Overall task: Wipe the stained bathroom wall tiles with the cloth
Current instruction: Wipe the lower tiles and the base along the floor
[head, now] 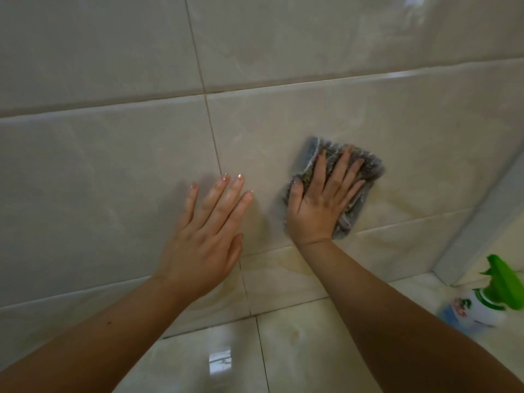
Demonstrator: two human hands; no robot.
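A grey, fuzzy cloth (365,163) lies flat against the beige wall tiles (113,171). My right hand (320,199) presses on it with fingers spread, covering most of its middle. My left hand (207,236) rests flat on the tile to the left of the cloth, fingers apart, holding nothing. Yellowish-brown stains (283,276) show on the lowest row of tiles under both wrists and faintly to the right of the cloth.
A spray bottle (487,302) with a green trigger head lies on the glossy floor tiles (297,350) at the lower right. A wall corner or ledge (482,222) runs diagonally at the right edge.
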